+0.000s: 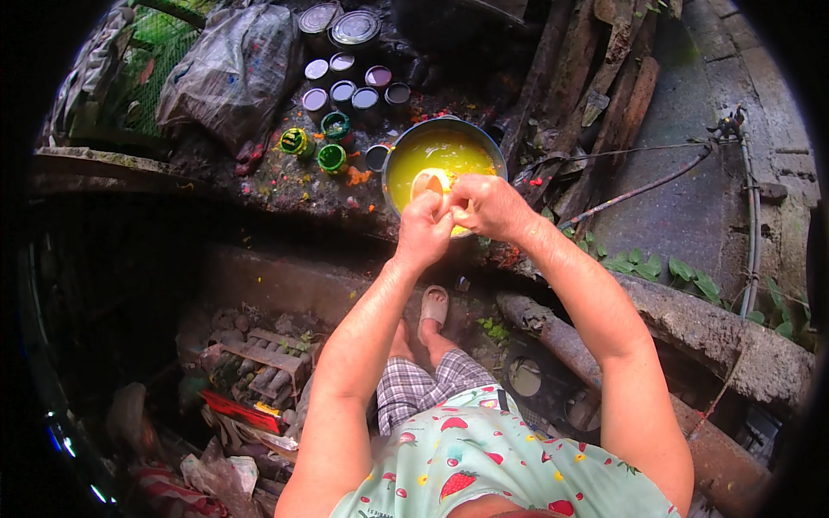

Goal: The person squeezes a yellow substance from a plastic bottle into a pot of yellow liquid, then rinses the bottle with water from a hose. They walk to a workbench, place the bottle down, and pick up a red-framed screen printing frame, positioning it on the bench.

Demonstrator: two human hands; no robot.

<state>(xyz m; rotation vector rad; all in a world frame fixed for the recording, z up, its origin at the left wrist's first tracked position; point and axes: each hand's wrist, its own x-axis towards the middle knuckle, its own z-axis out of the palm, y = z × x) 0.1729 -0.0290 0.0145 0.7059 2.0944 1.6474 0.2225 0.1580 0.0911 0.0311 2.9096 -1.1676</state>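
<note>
Beneath the left hand [424, 230], closed round a peach cup-like piece [427, 183], lay a yellow-filled basin [388, 164]; the right hand [489, 205] pinched, hold unclear — seemingly dipping, next needing steadiness.

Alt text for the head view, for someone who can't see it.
Left hand holds a pale cup-like piece over a basin of yellow liquid, right hand beside it. Cans stand to the left, wood to the right.

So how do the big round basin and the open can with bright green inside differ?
The basin is much wider; the can is small. The basin holds yellow liquid, while the can is bright green inside. The left hand and right hand are over the basin, but neither is at the can. Both containers are round and open on top.
</note>
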